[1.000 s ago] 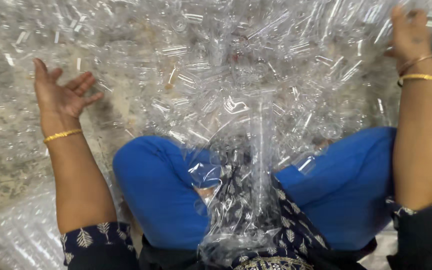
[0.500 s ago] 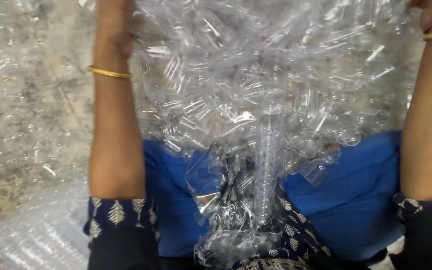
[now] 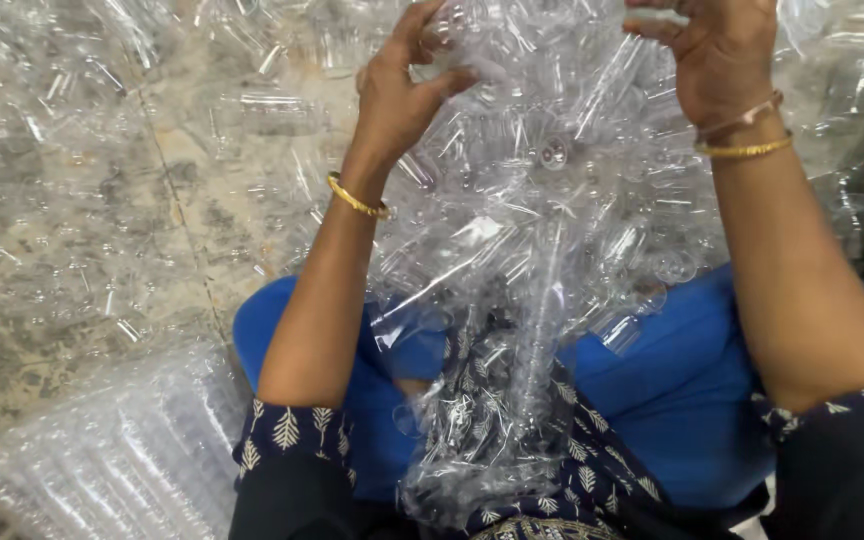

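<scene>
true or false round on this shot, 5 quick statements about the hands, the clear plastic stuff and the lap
1. Both hands, the left hand and the right hand, are raised at the heap of clear plastic tubes. True.
2. The trousers over the lap are red. False: they are blue.
3. A gold bangle sits on the left wrist. True.
4. The floor is bare wood planks. False: it is mottled stone with clear tubes strewn over it.
5. A clear plastic bag hangs down over the lap. True.
</scene>
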Available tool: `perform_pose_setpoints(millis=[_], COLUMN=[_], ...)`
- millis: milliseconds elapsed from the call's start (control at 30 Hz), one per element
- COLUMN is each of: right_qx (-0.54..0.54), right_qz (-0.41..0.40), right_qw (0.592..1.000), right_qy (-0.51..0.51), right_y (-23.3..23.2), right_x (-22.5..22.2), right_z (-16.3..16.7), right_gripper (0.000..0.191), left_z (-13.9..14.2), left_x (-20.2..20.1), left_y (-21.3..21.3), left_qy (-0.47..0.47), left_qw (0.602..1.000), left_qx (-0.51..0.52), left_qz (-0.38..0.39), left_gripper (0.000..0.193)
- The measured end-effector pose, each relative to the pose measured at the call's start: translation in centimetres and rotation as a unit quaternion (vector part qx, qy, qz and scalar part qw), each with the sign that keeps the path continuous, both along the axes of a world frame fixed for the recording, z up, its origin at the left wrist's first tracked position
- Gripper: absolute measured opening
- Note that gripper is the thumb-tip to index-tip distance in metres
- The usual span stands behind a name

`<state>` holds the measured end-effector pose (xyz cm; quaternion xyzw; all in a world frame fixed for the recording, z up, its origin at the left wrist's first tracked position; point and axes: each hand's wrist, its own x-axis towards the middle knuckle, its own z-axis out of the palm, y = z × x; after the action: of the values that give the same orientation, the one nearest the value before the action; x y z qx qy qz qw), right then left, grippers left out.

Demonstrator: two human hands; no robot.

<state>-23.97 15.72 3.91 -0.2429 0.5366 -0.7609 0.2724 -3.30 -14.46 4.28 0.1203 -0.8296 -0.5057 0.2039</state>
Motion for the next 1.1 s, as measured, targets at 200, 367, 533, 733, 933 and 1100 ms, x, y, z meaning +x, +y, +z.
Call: perform_pose_setpoints(millis=[200, 367, 533, 733, 933, 1100], right_qx=[-0.064, -0.090, -0.017, -0.048, -0.007, 0.047], right_qz=[0.042, 0.077, 0.126, 0.099, 0.154, 0.200], right_qw=[0.994, 0.983, 0.990, 0.994, 0.988, 0.978], right_qy=[-0.073, -0.139, -0.056, 0.021, -0.002, -0.034], right_y=[2.2, 2.0, 2.4, 2.6, 3.8, 4.0], right_x=[7.9, 16.2, 20.9, 23.0, 22.1, 21.7], right_z=[7.9, 9.6, 10.6, 10.8, 10.9, 10.9], right_gripper=[0.045, 0.061, 0.069, 0.082, 0.077, 0.071], left_z=[9.3, 14.0, 14.0, 12.2, 14.5, 17.0], left_x=[3.6, 7.4, 9.4, 10.9, 12.3, 11.6], left_y=[2.7, 9.0, 15.2, 21.0, 16.5, 16.1], left_qy=[0.035, 0.127, 0.091, -0.023, 0.132, 0.025], left_qw=[0.989, 0.889, 0.894, 0.909, 0.962, 0.999], left_qx=[0.143, 0.438, 0.436, 0.408, 0.239, -0.021], left_qz=[0.017, -0.042, -0.048, -0.082, 0.016, -0.031], left_gripper=[0.054, 0.044, 0.038, 0.046, 0.064, 0.043])
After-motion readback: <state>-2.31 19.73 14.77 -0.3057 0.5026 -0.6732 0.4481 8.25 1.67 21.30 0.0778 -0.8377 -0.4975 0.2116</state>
